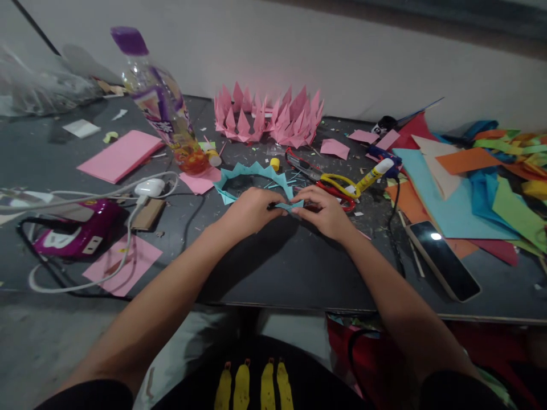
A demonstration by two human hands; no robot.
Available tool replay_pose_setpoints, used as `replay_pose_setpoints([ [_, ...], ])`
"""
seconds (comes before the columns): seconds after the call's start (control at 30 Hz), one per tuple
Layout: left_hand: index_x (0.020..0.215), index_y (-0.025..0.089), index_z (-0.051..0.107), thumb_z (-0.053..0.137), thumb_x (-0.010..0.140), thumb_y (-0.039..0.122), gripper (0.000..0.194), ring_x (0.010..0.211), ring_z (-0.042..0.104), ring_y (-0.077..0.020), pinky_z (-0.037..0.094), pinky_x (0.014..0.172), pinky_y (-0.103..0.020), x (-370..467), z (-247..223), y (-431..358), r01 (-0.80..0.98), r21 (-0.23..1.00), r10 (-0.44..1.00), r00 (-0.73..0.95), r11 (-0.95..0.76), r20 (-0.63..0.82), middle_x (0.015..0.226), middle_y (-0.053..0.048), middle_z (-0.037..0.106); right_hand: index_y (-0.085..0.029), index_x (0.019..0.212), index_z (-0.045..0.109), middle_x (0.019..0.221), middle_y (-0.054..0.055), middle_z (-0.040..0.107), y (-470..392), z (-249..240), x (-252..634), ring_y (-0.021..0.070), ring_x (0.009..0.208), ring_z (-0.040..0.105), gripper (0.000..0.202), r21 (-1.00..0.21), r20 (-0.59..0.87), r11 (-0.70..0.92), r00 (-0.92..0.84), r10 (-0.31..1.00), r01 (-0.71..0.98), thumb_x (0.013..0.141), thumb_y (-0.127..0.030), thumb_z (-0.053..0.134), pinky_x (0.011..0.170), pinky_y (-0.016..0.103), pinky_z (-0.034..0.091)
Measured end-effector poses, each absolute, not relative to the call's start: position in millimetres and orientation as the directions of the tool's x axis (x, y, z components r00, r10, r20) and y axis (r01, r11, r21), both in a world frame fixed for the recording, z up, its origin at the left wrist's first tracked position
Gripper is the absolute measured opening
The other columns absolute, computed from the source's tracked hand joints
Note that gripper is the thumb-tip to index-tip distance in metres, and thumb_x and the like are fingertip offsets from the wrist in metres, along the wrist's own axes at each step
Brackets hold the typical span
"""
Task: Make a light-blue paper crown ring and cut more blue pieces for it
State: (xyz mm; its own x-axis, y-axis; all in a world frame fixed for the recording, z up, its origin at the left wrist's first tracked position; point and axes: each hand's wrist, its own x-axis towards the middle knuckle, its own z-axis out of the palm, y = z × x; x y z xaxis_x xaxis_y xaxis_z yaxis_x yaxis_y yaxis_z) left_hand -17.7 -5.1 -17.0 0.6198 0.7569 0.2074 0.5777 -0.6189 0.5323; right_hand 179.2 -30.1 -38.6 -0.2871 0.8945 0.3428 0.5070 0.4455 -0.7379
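Note:
A light-blue folded-paper chain (250, 169) with pointed tips curves in a ring on the dark table. Its near end lies between my two hands. My left hand (255, 209) is closed on the chain from the left, with a small dark piece showing by its fingertips that I cannot make out. From the right, my right hand (323, 212) pinches the same blue paper between thumb and fingers. Just beyond my right hand are yellow-handled scissors (337, 182), a red utility knife (301, 164) and a yellow glue stick (371, 177).
Two pink spiky paper rings (243, 117) stand at the back. A tall drink bottle (164, 108) rises on the left, near a purple power strip (81, 230) with white cables. To the right lie a phone (444, 261), coloured paper sheets (453, 199) and a blue glue gun (387, 156).

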Motion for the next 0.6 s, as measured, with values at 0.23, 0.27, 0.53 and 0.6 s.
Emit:
replay_pose_setpoints([
  [0.23, 0.086, 0.018, 0.072, 0.060, 0.078, 0.023, 0.015, 0.069, 0.063, -0.0138, 0.041, 0.062, -0.022, -17.2, -14.7, -7.9, 0.583, 0.590, 0.804, 0.557, -0.558, 0.210, 0.077, -0.002, 0.072, -0.026, 0.097, 0.067, 0.083, 0.001, 0.054, -29.9, -44.6, 178.5, 0.0140, 0.068, 0.057, 0.028, -0.833, 0.313, 0.363, -0.186, 0.931, 0.418, 0.075, -0.042, 0.065, 0.059, 0.030, 0.052],
  [0.27, 0.087, 0.018, 0.072, 0.060, 0.078, 0.022, 0.016, 0.070, 0.063, -0.0139, 0.041, 0.063, -0.023, -17.1, -14.7, -8.1, 0.584, 0.590, 0.804, 0.556, -0.558, 0.210, 0.078, -0.002, 0.072, -0.026, 0.096, 0.067, 0.083, 0.001, 0.054, -30.1, -44.9, 178.3, 0.0141, 0.068, 0.057, 0.027, -0.837, 0.313, 0.363, -0.185, 0.931, 0.409, 0.074, -0.042, 0.066, 0.059, 0.030, 0.052],
  [0.53, 0.088, 0.019, 0.072, 0.059, 0.078, 0.020, 0.016, 0.074, 0.064, -0.0148, 0.042, 0.065, -0.024, -16.1, -15.7, -8.1, 0.568, 0.598, 0.796, 0.567, -0.565, 0.213, 0.082, -0.002, 0.073, -0.026, 0.093, 0.067, 0.080, 0.000, 0.054, -33.0, -43.1, 175.7, 0.0126, 0.063, 0.057, 0.026, -0.855, 0.308, 0.358, -0.188, 0.933, 0.376, 0.074, -0.043, 0.066, 0.058, 0.030, 0.053],
  [0.6, 0.087, 0.019, 0.071, 0.059, 0.078, 0.020, 0.016, 0.072, 0.063, -0.0143, 0.042, 0.064, -0.024, -16.3, -15.8, -8.2, 0.559, 0.607, 0.794, 0.569, -0.565, 0.215, 0.081, -0.003, 0.072, -0.026, 0.093, 0.067, 0.079, 0.000, 0.054, -33.4, -43.0, 175.4, 0.0125, 0.063, 0.056, 0.024, -0.851, 0.309, 0.356, -0.180, 0.934, 0.385, 0.075, -0.041, 0.066, 0.057, 0.030, 0.053],
])
